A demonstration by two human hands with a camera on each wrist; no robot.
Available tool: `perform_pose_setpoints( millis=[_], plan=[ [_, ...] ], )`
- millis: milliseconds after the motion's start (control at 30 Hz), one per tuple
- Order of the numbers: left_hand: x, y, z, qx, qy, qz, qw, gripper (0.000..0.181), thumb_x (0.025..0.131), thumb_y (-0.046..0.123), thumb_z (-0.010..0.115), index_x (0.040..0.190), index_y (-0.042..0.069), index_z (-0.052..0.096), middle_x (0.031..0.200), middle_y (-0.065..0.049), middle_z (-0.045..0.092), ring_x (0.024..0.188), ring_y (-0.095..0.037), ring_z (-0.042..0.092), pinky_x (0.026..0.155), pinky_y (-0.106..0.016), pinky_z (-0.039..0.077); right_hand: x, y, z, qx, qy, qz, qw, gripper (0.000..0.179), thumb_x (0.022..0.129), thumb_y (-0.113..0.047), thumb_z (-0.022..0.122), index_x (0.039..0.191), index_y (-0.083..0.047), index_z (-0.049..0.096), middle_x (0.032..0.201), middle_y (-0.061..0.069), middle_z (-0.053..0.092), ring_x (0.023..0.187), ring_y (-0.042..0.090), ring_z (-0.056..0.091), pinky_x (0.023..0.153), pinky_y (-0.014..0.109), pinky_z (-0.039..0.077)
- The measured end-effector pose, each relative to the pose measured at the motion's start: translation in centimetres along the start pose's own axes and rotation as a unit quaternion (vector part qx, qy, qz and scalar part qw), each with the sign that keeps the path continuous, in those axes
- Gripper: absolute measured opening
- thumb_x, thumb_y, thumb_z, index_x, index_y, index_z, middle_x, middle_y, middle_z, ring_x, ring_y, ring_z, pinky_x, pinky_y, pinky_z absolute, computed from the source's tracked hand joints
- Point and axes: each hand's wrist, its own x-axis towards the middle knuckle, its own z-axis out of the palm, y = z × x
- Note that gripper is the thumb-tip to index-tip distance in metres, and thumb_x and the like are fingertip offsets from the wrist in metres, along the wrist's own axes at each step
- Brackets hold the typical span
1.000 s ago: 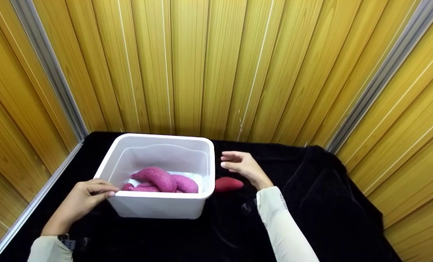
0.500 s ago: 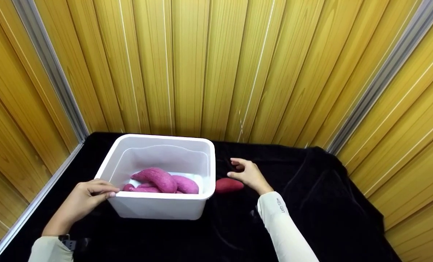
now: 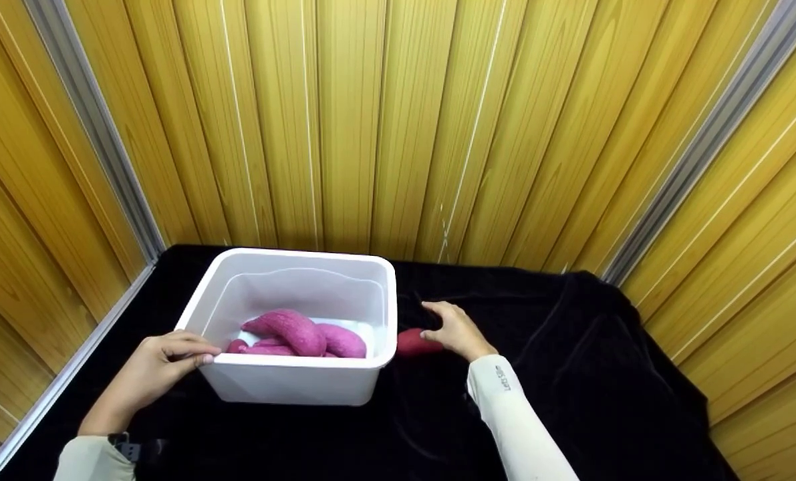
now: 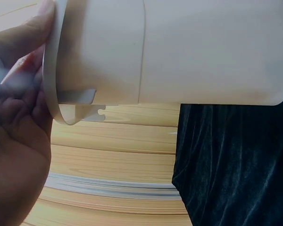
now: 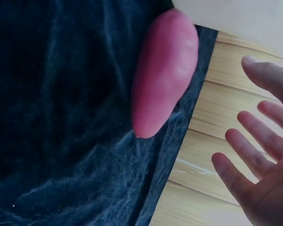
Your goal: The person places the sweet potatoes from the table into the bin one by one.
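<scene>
A white plastic bin (image 3: 291, 381) stands on black cloth, with several purple-pink sweet potatoes (image 3: 291, 331) lying inside it. My left hand (image 3: 160, 364) pinches the rim at the bin's near left corner, thumb in front; the left wrist view shows the hand (image 4: 21, 108) at the rim from the side. Just right of the bin lies a reddish sweet potato (image 3: 412, 342) on the cloth, shown whole in the right wrist view as a smooth tapered one (image 5: 165, 75). Over its right end hovers my right hand (image 3: 461, 331), fingers spread and apart from it in the right wrist view.
Yellow wood-patterned panels (image 3: 411, 133) rise behind and at both sides, joined by grey metal corner strips (image 3: 698, 120). Black cloth (image 3: 605, 401) spreads in folds to the right of the bin and in front of it.
My right hand has come down and slightly right, from above and behind the loose sweet potato to over its right end. The left hand keeps its place on the rim.
</scene>
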Motion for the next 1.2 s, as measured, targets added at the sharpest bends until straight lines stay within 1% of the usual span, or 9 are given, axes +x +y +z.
perform_pose_setpoints(
  millis=[133,300,467,567,633,867,1033,1200],
  plan=[
    [0.0,0.0,0.0,0.0,0.0,0.006,1.0,0.02,0.073,-0.008,0.076,0.084,0.008,0.078,0.085,0.004,0.072,0.084,0.008,0.058,0.076,-0.003,0.044,0.0,0.4,0.6,-0.017,-0.004,-0.002,0.9998,0.058,0.078,-0.013,0.079,0.13,-0.001,0.057,0.131,0.018,0.058,0.125,0.038,0.049,0.107,0.05,0.038],
    [-0.1,-0.1,0.0,0.01,0.0,0.007,0.9999,0.022,0.072,-0.009,0.076,0.084,0.009,0.078,0.086,0.008,0.071,0.084,0.009,0.057,0.076,-0.002,0.043,-0.2,0.9,1.3,-0.027,-0.019,0.005,0.9994,0.06,0.077,-0.013,0.08,0.131,0.0,0.057,0.131,0.018,0.058,0.125,0.038,0.049,0.107,0.051,0.039],
    [-0.1,0.0,-0.1,0.01,0.001,0.018,0.9998,0.02,0.072,-0.008,0.076,0.084,0.009,0.078,0.085,0.002,0.072,0.084,0.008,0.058,0.076,-0.002,0.043,-0.4,1.6,1.8,-0.033,-0.027,0.022,0.9989,0.061,0.076,-0.012,0.081,0.13,-0.001,0.057,0.132,0.018,0.057,0.125,0.039,0.049,0.106,0.051,0.039],
    [0.0,0.1,-0.1,0.005,0.0,0.017,0.9998,0.02,0.073,-0.008,0.076,0.084,0.008,0.077,0.084,0.001,0.072,0.084,0.008,0.058,0.076,-0.002,0.042,-0.5,2.0,2.1,-0.028,-0.03,0.023,0.9989,0.061,0.075,-0.01,0.081,0.13,0.0,0.057,0.131,0.019,0.058,0.125,0.039,0.05,0.106,0.051,0.04],
    [0.0,0.1,-0.1,0.004,-0.001,0.017,0.9998,0.02,0.072,-0.008,0.076,0.084,0.007,0.077,0.084,0.002,0.072,0.083,0.008,0.058,0.076,-0.002,0.043,-0.5,2.3,2.4,-0.023,-0.032,0.017,0.9991,0.061,0.074,-0.01,0.081,0.129,0.002,0.057,0.13,0.02,0.058,0.124,0.039,0.05,0.105,0.051,0.04],
    [0.0,0.0,0.0,0.005,-0.007,0.013,0.9999,0.021,0.073,-0.008,0.075,0.085,0.009,0.078,0.085,0.003,0.072,0.083,0.007,0.058,0.076,-0.003,0.043,-0.7,3.1,3.1,0.011,-0.038,0.004,0.9992,0.063,0.074,-0.007,0.081,0.131,0.005,0.055,0.131,0.024,0.057,0.123,0.039,0.051,0.105,0.05,0.041],
    [0.0,0.0,-0.1,0.01,-0.009,0.003,0.9999,0.02,0.073,-0.008,0.075,0.085,0.009,0.078,0.085,0.005,0.072,0.084,0.008,0.057,0.076,-0.003,0.043,-0.8,3.7,3.3,0.023,-0.033,0.002,0.9992,0.063,0.074,-0.005,0.081,0.13,0.006,0.055,0.125,0.025,0.059,0.117,0.038,0.055,0.102,0.05,0.043],
    [0.0,-0.1,-0.2,0.015,-0.009,0.0,0.9999,0.02,0.073,-0.007,0.076,0.085,0.008,0.078,0.086,0.005,0.072,0.085,0.008,0.057,0.077,-0.003,0.043,-1.0,3.9,3.6,0.021,-0.022,0.017,0.9994,0.06,0.074,-0.008,0.081,0.128,0.004,0.058,0.111,0.019,0.064,0.102,0.03,0.058,0.096,0.048,0.046]
  ],
)
